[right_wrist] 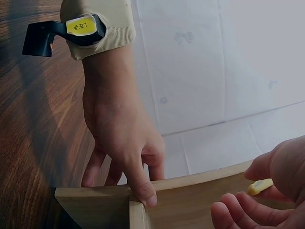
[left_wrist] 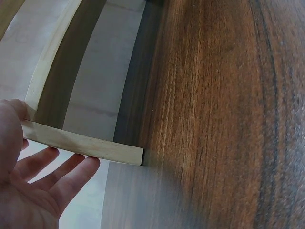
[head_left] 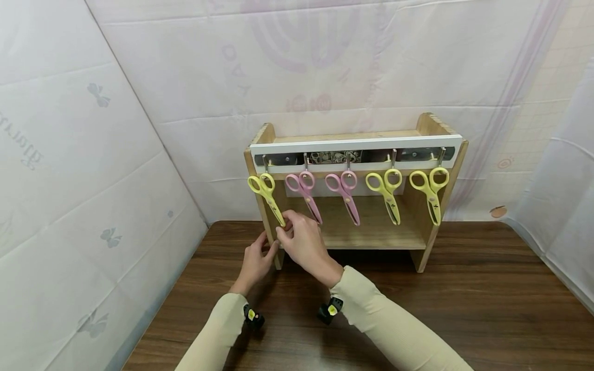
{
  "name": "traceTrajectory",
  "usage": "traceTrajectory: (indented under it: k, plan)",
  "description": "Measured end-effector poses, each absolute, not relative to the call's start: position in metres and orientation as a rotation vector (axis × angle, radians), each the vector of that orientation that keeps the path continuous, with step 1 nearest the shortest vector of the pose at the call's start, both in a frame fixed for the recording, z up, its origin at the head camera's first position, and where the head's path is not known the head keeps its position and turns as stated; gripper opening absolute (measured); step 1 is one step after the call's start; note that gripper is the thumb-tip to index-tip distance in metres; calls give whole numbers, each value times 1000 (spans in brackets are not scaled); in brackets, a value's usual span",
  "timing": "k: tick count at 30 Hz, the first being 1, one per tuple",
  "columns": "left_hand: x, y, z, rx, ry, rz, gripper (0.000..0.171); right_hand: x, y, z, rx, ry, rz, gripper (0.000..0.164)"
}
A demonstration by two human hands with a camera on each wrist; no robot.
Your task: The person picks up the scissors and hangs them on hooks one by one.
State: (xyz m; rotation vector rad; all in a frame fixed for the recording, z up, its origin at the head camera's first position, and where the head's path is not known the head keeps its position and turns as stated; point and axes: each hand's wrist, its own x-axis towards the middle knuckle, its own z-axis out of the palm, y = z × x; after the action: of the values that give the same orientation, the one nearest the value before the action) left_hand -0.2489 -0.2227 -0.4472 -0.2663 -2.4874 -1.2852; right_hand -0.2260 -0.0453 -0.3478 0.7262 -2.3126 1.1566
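Note:
Yellow scissors (head_left: 265, 190) hang by one handle loop at the left end of a wooden shelf (head_left: 371, 238), tip slanting down to the right. My right hand (head_left: 307, 243) pinches them near the tip between thumb and fingers; in the right wrist view, the yellow tip (right_wrist: 260, 186) shows between the fingers. Lower down, my left hand (head_left: 255, 262) grips the shelf's left side panel (left_wrist: 86, 143). In the right wrist view, its thumb (right_wrist: 142, 188) lies over the panel's front edge where the shelf board meets it, with the fingers along the outer face.
Two pink scissors (head_left: 303, 189) and two more yellow scissors (head_left: 386, 193) hang to the right on metal hooks. The hooks are on a white-edged rail (head_left: 357, 141) across the shelf's front. The shelf stands on a dark wooden table (head_left: 487, 288), with white patterned sheets (head_left: 185, 62) behind and beside it.

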Motion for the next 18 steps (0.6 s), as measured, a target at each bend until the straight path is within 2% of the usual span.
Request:
traceTrajectory:
  k: [6,14,18]
  plan:
    - [-251,-223,-445,-276,-2482,-1288,43,-224,-44,-348,714,-2334,1167,26]
    - [-251,-227,-446,-283,-2508,-1254,48,-214,-39,-352,751,-2423,1187,58]
    - [-246,-227,-446,-311,-2540,-1232,53,-206,-31,-356,772,-2444,1164,66]
